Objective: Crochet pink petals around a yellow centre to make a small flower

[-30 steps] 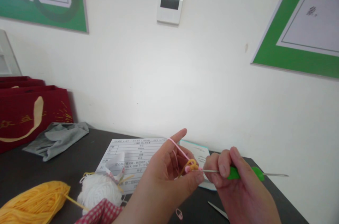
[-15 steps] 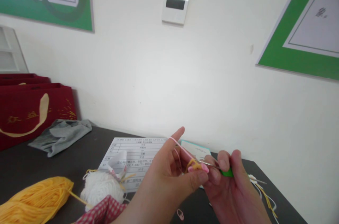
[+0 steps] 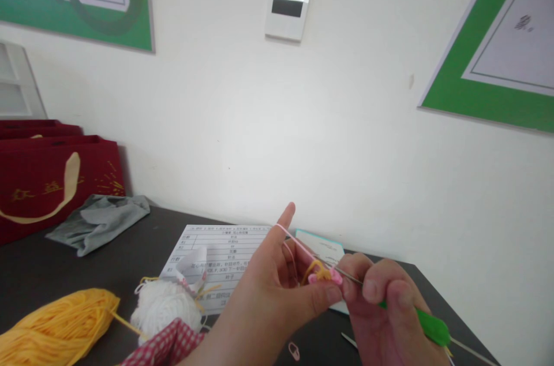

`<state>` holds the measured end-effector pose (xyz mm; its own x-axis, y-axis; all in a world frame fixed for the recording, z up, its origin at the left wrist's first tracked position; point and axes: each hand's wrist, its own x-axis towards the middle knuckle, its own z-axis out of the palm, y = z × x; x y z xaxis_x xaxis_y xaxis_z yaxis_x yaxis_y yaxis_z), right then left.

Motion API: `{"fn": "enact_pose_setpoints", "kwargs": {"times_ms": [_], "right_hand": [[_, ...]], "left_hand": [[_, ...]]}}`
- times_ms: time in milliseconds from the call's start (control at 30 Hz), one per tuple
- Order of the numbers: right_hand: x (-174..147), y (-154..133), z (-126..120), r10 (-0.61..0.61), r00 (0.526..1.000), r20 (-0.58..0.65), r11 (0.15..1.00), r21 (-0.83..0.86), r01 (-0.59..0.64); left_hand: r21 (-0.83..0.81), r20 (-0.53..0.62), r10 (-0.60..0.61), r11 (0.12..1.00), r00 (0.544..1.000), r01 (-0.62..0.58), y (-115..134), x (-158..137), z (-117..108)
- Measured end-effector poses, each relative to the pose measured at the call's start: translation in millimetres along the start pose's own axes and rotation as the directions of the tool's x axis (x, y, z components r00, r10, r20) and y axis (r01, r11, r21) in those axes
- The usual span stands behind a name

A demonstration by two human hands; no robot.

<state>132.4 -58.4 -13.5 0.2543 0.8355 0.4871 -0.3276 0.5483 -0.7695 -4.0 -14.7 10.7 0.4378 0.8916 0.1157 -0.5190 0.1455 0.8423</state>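
My left hand pinches a small pink and yellow crochet piece between thumb and fingers. Over its raised index finger runs a strand of pink yarn, stretched down to the piece. A crochet hook with a green handle and metal shaft lies in my right hand, whose fingers are closed around it. The hook's tip is at the top of the piece, with pink yarn by it; the exact stitch is too small to tell. A pink stitch marker rests on the table below.
A yellow yarn skein and a white yarn ball lie at the left. Behind are a printed sheet, a grey cloth and red bags against the wall. A teal-edged card lies behind my hands.
My right hand has turned and drawn the hook slightly right, so its green handle now shows more. The left index finger has shifted slightly left; the crochet piece stays pinched.
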Motion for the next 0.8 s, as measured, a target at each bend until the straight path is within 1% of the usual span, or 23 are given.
{"fn": "enact_pose_setpoints", "kwargs": {"times_ms": [67, 133, 200, 267, 333, 400, 467, 567, 700, 800], "right_hand": [[-1.2, 0.0, -1.1, -0.09, 0.996, 0.006, 0.992, -0.094, 0.09], [-1.8, 0.8, -3.6, -0.152, 0.988, 0.026, 0.974, -0.165, 0.154], [-1.5, 1.5, -6.0, -0.185, 0.98, 0.075, 0.96, -0.198, 0.196], [-0.2, 0.9, -6.9, -0.191, 0.974, 0.124, 0.96, -0.182, 0.211], [1.1, -1.6, -6.2, -0.162, 0.978, 0.131, 0.975, -0.131, 0.18], [1.9, -5.3, -5.4, -0.1, 0.987, 0.122, 0.99, -0.084, 0.111], [2.3, -9.1, -5.2, -0.034, 0.994, 0.1, 0.997, -0.06, 0.04], [3.3, -13.9, -5.9, 0.025, 0.998, 0.064, 0.999, -0.043, -0.022], [4.8, -19.0, -6.7, 0.043, 0.999, 0.023, 0.997, -0.058, -0.042], [4.3, -23.4, -9.4, 0.009, 1.0, 0.011, 0.995, -0.099, -0.008]], "left_hand": [[-0.006, 0.02, 0.031, 1.0, 0.999, -0.031, -4.1, 0.4, -2.2], [-0.004, 0.059, 0.029, 1.0, 0.998, -0.029, -4.5, -0.8, -4.2], [0.004, 0.105, 0.01, 1.0, 0.994, -0.011, -2.8, -2.2, -6.2], [0.012, 0.124, -0.001, 1.0, 0.992, 0.0, -0.8, -2.9, -8.0], [0.02, 0.11, -0.005, 1.0, 0.994, 0.003, 0.5, -2.7, -8.9], [0.023, 0.096, -0.01, 1.0, 0.995, 0.008, 1.3, -2.1, -8.6], [0.024, 0.078, -0.014, 1.0, 0.997, 0.013, 2.6, -1.8, -7.3], [0.015, 0.066, -0.006, 1.0, 0.998, 0.005, 5.8, -2.8, -3.9], [0.004, 0.017, -0.013, 1.0, 1.0, 0.013, 10.7, -7.0, 2.0], [0.013, -0.016, -0.034, 0.999, 0.999, 0.034, 11.3, -9.2, 3.8]]}}
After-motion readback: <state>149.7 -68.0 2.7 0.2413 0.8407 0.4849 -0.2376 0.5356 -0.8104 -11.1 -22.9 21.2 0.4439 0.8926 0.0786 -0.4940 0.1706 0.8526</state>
